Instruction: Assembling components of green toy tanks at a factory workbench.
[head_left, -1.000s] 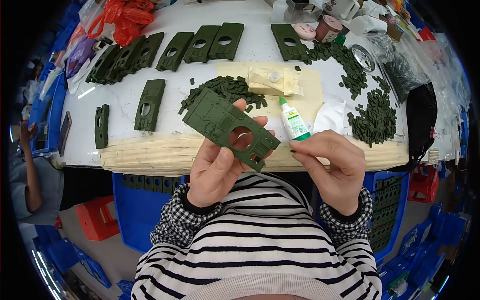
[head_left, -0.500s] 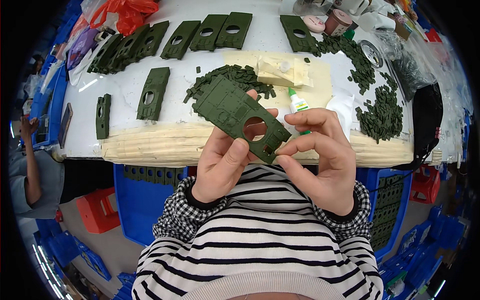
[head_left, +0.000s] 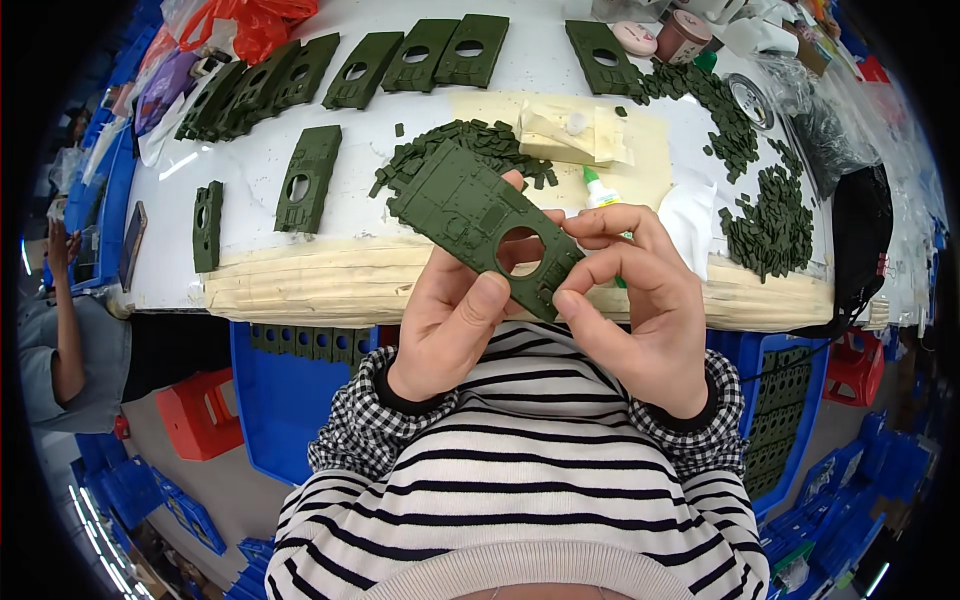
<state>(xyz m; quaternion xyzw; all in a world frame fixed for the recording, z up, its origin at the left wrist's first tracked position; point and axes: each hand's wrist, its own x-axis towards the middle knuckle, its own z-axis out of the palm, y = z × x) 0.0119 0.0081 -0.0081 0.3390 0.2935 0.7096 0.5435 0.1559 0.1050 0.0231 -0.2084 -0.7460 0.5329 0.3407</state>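
Note:
A dark green plastic model tank hull point(head_left: 462, 212), with a large round hole, is tilted in front of my chest. My left hand point(head_left: 445, 325) grips it from the near side, thumb on top and fingers underneath. At its near right corner, beside a small hatch area point(head_left: 549, 290), the thumb and index finger of my right hand point(head_left: 650, 315) close on the edge. Whether a tiny part is between those fingertips is hidden. Behind the hull lies a heap of small green plastic pieces point(head_left: 500, 140). A white glue bottle point(head_left: 598, 188) with a green tip is beyond my right hand.
More hulls stand along the back, including one hull point(head_left: 470, 50), and two lie at left, one being a hull point(head_left: 308, 180). Further green pieces point(head_left: 770, 225) are heaped at right. A wrapped cream block point(head_left: 570, 135) sits mid-table. Blue bins point(head_left: 285, 420) are below; another person's arm point(head_left: 65, 320) is at far left.
The hull has shifted slightly right with my hands. The small opening near its corner, which showed skin through it before, now looks mostly dark green. My right fingertips stay at that corner.

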